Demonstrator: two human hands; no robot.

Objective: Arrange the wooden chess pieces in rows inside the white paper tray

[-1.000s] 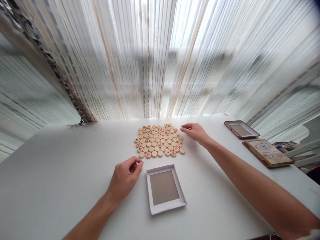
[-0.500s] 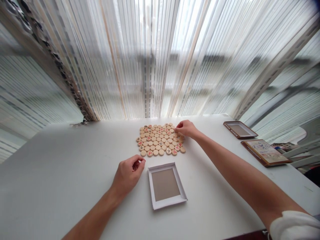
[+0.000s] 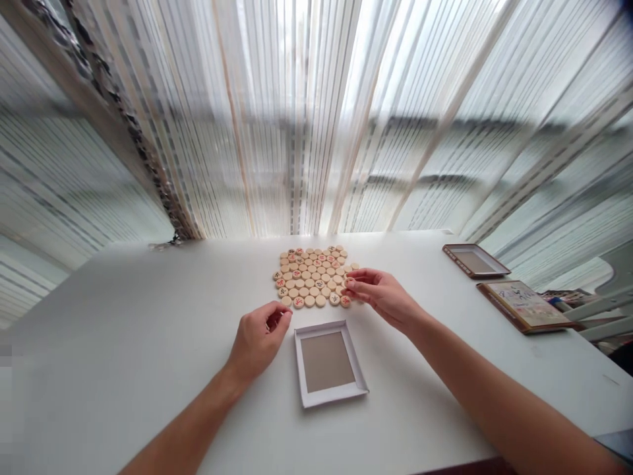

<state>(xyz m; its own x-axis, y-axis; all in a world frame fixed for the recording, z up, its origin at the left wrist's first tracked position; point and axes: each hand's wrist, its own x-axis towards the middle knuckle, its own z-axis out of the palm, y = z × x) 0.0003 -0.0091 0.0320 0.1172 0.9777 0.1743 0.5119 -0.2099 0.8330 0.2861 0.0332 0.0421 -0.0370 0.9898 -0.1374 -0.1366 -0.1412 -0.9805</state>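
Note:
Round wooden Chinese chess pieces [image 3: 308, 274] lie packed together in a flat group on the table. Most show blank faces; some carry red or black characters. At the group's right edge, my right hand [image 3: 383, 295] pinches one chess piece [image 3: 349, 283] between thumb and fingers. It covers several pieces there. My left hand [image 3: 259, 335] rests on the table just in front of the group's near left corner, its fingers curled and thumb against the fingertips. Whatever is inside that curl cannot be seen. Between my forearms lies a shallow white box tray [image 3: 302, 369] with a grey-brown bottom, open side up.
On the right of the white table [image 3: 123, 343] lie a brown-edged shallow box part [image 3: 459, 258] and, nearer, a flat box with a pictured cover [image 3: 524, 303]. A striped string curtain [image 3: 267, 132] hangs along the far edge. A white chair [image 3: 610, 323] stands at far right.
My right hand has come nearer from the group's far right corner to its right side, with a chess piece now in its fingers. My left hand has barely moved.

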